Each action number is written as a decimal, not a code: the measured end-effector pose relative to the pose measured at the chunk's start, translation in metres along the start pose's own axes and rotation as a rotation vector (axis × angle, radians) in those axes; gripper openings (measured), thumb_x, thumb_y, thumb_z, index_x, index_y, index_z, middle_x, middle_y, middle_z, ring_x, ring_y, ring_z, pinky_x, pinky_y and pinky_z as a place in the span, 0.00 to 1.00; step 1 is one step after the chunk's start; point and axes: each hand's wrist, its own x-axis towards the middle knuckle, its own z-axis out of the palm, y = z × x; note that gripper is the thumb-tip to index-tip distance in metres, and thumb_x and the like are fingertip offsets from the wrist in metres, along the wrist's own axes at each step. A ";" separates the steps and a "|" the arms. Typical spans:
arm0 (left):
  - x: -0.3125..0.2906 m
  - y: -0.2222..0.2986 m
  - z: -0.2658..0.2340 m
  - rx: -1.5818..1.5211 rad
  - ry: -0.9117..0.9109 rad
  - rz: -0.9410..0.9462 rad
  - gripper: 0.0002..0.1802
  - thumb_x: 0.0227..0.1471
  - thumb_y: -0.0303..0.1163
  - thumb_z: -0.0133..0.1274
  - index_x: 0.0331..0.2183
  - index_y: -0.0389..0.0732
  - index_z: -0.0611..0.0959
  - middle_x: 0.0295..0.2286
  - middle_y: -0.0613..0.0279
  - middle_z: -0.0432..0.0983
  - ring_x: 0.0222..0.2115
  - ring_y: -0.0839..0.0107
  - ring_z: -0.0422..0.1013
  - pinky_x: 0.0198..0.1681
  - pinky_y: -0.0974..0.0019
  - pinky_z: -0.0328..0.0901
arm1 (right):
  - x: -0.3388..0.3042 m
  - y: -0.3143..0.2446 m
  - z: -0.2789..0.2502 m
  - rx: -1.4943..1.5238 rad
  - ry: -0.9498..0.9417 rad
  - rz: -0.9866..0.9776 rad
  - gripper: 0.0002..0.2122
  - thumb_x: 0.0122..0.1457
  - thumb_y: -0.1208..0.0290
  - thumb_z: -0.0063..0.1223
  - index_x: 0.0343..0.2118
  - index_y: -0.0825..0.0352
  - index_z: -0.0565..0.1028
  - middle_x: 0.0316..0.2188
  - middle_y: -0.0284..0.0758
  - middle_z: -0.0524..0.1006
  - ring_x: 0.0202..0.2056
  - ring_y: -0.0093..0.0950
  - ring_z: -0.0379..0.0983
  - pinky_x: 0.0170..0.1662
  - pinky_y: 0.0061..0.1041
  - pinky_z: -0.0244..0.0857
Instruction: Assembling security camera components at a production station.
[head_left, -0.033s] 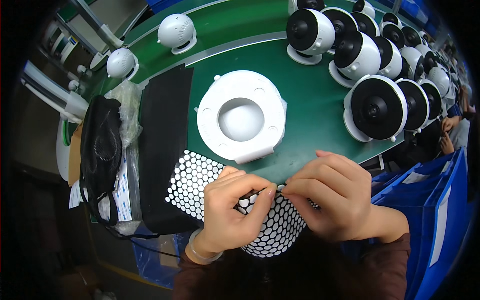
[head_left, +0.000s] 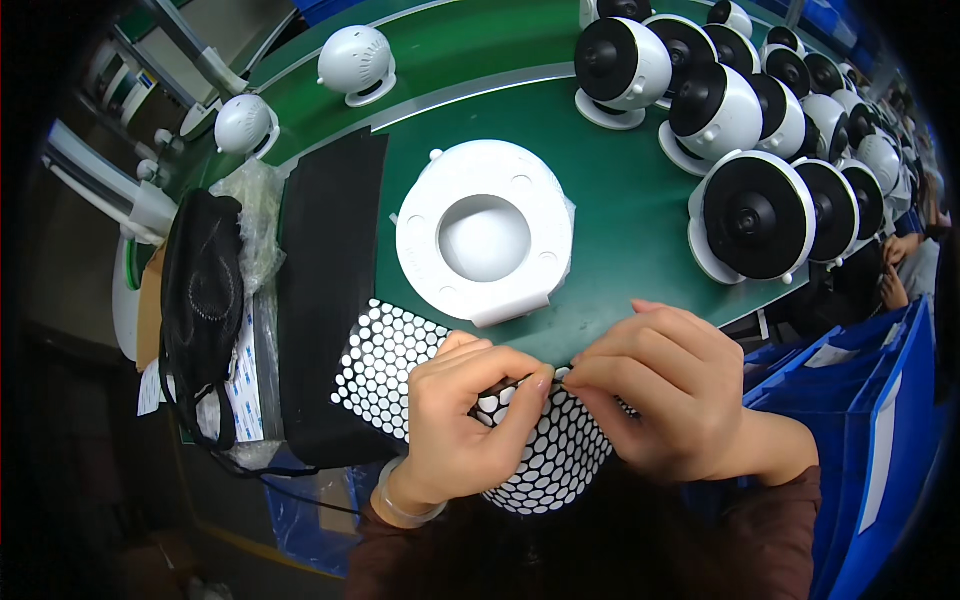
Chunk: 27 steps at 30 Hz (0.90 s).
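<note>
A black sheet covered in rows of white round dots bends in front of me, its near part curling down below my hands. My left hand is closed, thumb and forefinger pinching the sheet's upper edge. Close beside it, my right hand is closed too, its fingertips pressed together at that same edge; whether a single dot is between them is too small to make out. A flatter stretch of dotted sheet shows left of my left hand. Just beyond both hands, a white camera-like device rests with its ring-shaped base facing up.
Several white round devices with black fronts crowd the right of the green table. Two more stand at the far left. A black mat, a black mesh pouch and clear plastic wrap lie left. Blue bins stand at right.
</note>
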 end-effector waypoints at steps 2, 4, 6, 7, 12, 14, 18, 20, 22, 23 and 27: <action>0.000 0.000 0.001 -0.030 0.028 -0.016 0.02 0.36 0.20 0.55 0.20 0.37 0.78 0.12 0.66 0.68 0.12 0.74 0.59 0.22 0.71 0.51 | 0.003 0.001 -0.001 0.028 -0.040 0.026 0.09 0.35 0.77 0.61 0.23 0.63 0.74 0.22 0.29 0.74 0.25 0.27 0.71 0.36 0.30 0.67; -0.001 0.000 0.000 -0.024 0.025 -0.019 0.02 0.36 0.20 0.55 0.20 0.37 0.78 0.12 0.66 0.68 0.12 0.74 0.59 0.22 0.71 0.51 | 0.006 0.002 -0.003 0.055 -0.081 0.053 0.09 0.36 0.77 0.60 0.23 0.64 0.74 0.23 0.29 0.75 0.25 0.28 0.71 0.35 0.30 0.67; -0.002 0.000 0.000 -0.018 0.023 -0.023 0.02 0.37 0.20 0.55 0.19 0.37 0.78 0.12 0.66 0.67 0.12 0.73 0.59 0.22 0.71 0.51 | 0.009 0.004 -0.005 0.107 -0.188 0.058 0.09 0.37 0.78 0.60 0.24 0.65 0.73 0.25 0.30 0.75 0.26 0.29 0.71 0.33 0.28 0.67; -0.003 0.000 0.000 -0.026 0.028 -0.027 0.02 0.37 0.20 0.55 0.19 0.37 0.78 0.11 0.66 0.67 0.12 0.73 0.59 0.22 0.71 0.51 | 0.011 0.005 -0.006 0.109 -0.191 0.058 0.09 0.37 0.78 0.60 0.24 0.65 0.73 0.25 0.30 0.75 0.26 0.29 0.71 0.33 0.28 0.67; -0.004 0.001 -0.003 -0.033 0.049 -0.064 0.03 0.37 0.20 0.55 0.19 0.37 0.78 0.11 0.66 0.66 0.12 0.73 0.59 0.22 0.71 0.50 | 0.015 0.001 -0.005 0.202 -0.210 0.078 0.09 0.38 0.83 0.57 0.24 0.67 0.72 0.29 0.37 0.75 0.29 0.32 0.72 0.34 0.25 0.65; -0.004 0.000 -0.004 -0.033 0.094 -0.085 0.02 0.37 0.20 0.56 0.21 0.35 0.78 0.17 0.63 0.68 0.15 0.75 0.61 0.23 0.73 0.52 | 0.018 0.004 -0.005 0.217 -0.150 0.101 0.08 0.38 0.84 0.56 0.24 0.67 0.72 0.32 0.39 0.74 0.31 0.32 0.72 0.35 0.24 0.65; -0.008 -0.006 -0.003 0.047 0.213 -0.051 0.04 0.39 0.18 0.56 0.24 0.32 0.79 0.32 0.57 0.61 0.22 0.79 0.63 0.26 0.78 0.57 | 0.027 0.007 0.000 0.259 -0.054 0.180 0.05 0.41 0.84 0.54 0.23 0.69 0.72 0.40 0.45 0.72 0.37 0.31 0.71 0.39 0.22 0.64; -0.009 -0.006 -0.008 0.068 0.225 -0.057 0.03 0.39 0.18 0.55 0.24 0.32 0.79 0.31 0.57 0.62 0.21 0.79 0.63 0.26 0.77 0.57 | 0.029 0.009 0.000 0.195 0.031 0.130 0.04 0.42 0.84 0.53 0.23 0.70 0.72 0.42 0.45 0.71 0.39 0.31 0.70 0.43 0.24 0.62; -0.010 -0.007 -0.012 0.115 0.234 -0.100 0.04 0.39 0.18 0.55 0.24 0.32 0.80 0.33 0.54 0.64 0.22 0.78 0.64 0.28 0.77 0.59 | 0.027 0.014 0.005 0.200 0.079 0.197 0.04 0.43 0.83 0.54 0.23 0.71 0.72 0.42 0.45 0.72 0.40 0.31 0.70 0.45 0.24 0.61; -0.008 -0.010 -0.011 0.107 0.228 -0.098 0.04 0.39 0.18 0.55 0.24 0.32 0.80 0.33 0.54 0.64 0.22 0.78 0.64 0.28 0.77 0.59 | 0.027 0.018 0.006 0.201 0.128 0.261 0.03 0.43 0.83 0.54 0.23 0.71 0.72 0.41 0.45 0.72 0.40 0.31 0.70 0.46 0.25 0.61; -0.005 -0.013 -0.008 0.076 0.199 -0.065 0.05 0.38 0.18 0.54 0.25 0.31 0.80 0.35 0.49 0.69 0.24 0.76 0.68 0.30 0.77 0.60 | 0.032 0.017 0.005 0.407 0.026 0.537 0.03 0.48 0.81 0.53 0.26 0.73 0.74 0.32 0.38 0.76 0.33 0.22 0.72 0.39 0.18 0.65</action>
